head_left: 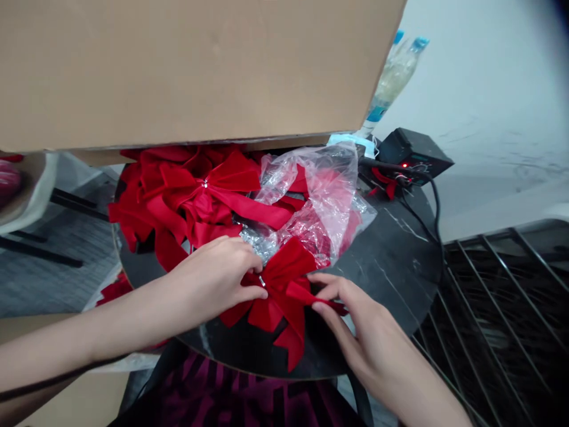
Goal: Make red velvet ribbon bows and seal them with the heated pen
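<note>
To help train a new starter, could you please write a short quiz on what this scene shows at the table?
1. Which hand, left or right, is at the middle of the red bow, right beside its small metal clip?
2. True or false: the clear plastic bag lies on the round black table, next to the pile of red bows.
3. What colour is the small light on the black box? A) green B) red C) blue

Key: 1. The left hand. 2. True. 3. B, red.
</note>
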`<action>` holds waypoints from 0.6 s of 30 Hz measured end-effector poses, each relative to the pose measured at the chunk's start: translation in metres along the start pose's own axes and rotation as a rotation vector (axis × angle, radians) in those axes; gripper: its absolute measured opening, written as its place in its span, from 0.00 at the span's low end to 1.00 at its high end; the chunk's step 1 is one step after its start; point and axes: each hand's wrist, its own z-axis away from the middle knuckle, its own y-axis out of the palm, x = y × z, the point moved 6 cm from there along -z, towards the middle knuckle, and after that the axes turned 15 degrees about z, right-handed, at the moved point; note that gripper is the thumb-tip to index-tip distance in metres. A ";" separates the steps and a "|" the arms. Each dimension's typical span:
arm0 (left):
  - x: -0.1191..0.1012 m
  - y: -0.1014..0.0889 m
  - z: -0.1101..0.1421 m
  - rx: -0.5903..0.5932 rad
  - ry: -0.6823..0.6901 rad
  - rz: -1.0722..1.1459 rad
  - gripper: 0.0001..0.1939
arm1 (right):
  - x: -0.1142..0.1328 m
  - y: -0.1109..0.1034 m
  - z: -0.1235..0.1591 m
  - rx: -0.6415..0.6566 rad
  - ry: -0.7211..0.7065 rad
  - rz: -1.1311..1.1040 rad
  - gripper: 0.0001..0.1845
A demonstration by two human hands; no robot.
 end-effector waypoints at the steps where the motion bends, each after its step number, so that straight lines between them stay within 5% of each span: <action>1: -0.001 0.002 -0.001 0.019 -0.005 0.012 0.13 | -0.001 0.009 -0.001 -0.012 -0.009 -0.020 0.04; 4: -0.012 -0.002 -0.005 0.030 0.012 0.157 0.10 | 0.003 0.023 -0.009 -0.040 -0.114 -0.087 0.04; 7: -0.022 -0.012 -0.006 0.019 -0.010 0.446 0.09 | 0.009 0.014 -0.013 -0.085 -0.215 -0.185 0.03; 12: -0.031 -0.010 -0.005 0.113 -0.160 0.877 0.13 | 0.014 -0.032 -0.010 -0.157 -0.267 -0.218 0.03; 18: -0.045 -0.003 -0.011 0.167 -0.108 1.046 0.15 | 0.018 -0.087 -0.016 -0.135 -0.318 -0.022 0.03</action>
